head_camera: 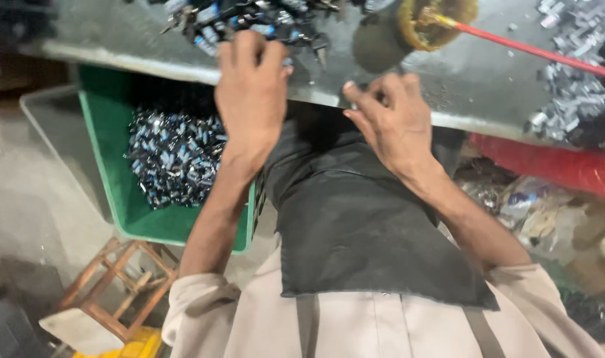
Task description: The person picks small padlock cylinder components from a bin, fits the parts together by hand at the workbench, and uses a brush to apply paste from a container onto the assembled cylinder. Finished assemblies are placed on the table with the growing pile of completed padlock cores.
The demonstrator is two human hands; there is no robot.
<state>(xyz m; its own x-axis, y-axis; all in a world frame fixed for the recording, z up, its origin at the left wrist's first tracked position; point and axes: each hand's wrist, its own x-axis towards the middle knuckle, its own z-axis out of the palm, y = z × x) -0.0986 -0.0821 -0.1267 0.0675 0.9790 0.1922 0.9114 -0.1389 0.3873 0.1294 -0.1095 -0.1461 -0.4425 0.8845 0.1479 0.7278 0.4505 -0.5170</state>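
The left hand [251, 99] lies fingers together over the clips [249, 20] heaped on the table [461, 86], touching them, while the right hand [388, 119] curls at the table edge, whether pinching anything I cannot tell, beside a green crate [110, 159].

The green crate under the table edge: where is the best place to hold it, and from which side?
Probably the green crate is best held by its rim, using a grip over the bare near edge, approached from above. It is open-topped, and the pile of small blue and silver parts covers its middle. The far side sits under the metal table. The left hand is nearest.
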